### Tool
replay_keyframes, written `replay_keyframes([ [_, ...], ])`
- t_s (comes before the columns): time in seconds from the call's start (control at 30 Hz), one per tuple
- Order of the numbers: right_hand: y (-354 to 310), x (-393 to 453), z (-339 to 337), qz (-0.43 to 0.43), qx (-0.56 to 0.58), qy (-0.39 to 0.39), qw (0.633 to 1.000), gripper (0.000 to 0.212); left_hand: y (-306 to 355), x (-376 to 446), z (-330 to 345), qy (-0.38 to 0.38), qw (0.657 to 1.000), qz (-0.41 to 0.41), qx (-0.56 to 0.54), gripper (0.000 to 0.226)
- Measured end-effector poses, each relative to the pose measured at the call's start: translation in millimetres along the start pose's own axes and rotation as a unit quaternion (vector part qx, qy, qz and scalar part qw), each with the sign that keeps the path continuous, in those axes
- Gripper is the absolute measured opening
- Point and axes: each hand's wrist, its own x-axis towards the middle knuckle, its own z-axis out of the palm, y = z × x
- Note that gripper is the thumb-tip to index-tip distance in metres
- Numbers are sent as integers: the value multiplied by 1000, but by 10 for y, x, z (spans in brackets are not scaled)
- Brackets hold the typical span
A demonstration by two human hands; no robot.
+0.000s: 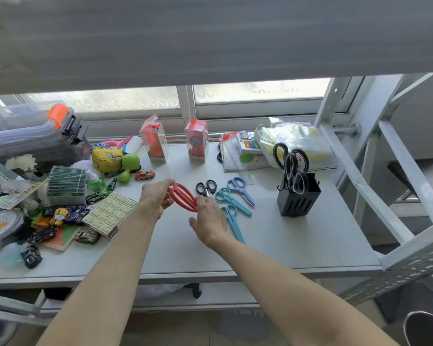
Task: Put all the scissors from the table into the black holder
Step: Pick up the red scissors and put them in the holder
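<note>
Red-handled scissors (183, 197) are held between both hands above the table's middle. My left hand (156, 196) grips the far handle loop; my right hand (208, 219) pinches the near end, hiding the blades. On the table to the right lie small black scissors (206, 187), a lilac-blue pair (241, 187) and two teal pairs (231, 198) (233, 222), the nearer one partly under my right hand. The black holder (299, 201) stands upright at the right, with several black-handled scissors (291, 166) standing in it.
The table's left side is crowded: toy cars (144, 175), a stack of small boxes (109, 214), a yellow pouch (107, 159), a clear storage bin (33, 132). Two clear gift boxes (196, 141) and plastic bags (295, 143) stand at the back. A metal frame (355, 181) slants at the right.
</note>
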Motion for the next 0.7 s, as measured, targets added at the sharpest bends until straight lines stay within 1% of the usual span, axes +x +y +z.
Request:
replay_keyframes([
  [0.1,11,-27,-83,-18,30,55,998,31,116,-256,5,-57,997,55,25,15],
  [0.2,79,-123,-222,-48,57,84,994,28,220,-495,25,-123,989,83,20,13],
  [0.3,201,-290,-421,-74,110,136,982,26,302,-676,135,-153,981,116,36,16],
  [0.43,424,-564,-723,-91,219,200,951,19,303,-779,461,-165,970,151,92,14],
  [0.53,626,-791,-925,-97,282,229,927,12,219,-820,768,-189,957,157,152,20],
  [0.6,779,-932,-1064,-99,309,259,910,7,132,-833,973,-214,948,150,180,20],
  [0.7,991,-1086,-1349,-101,322,320,885,9,-26,-827,1228,-251,930,141,227,26],
])
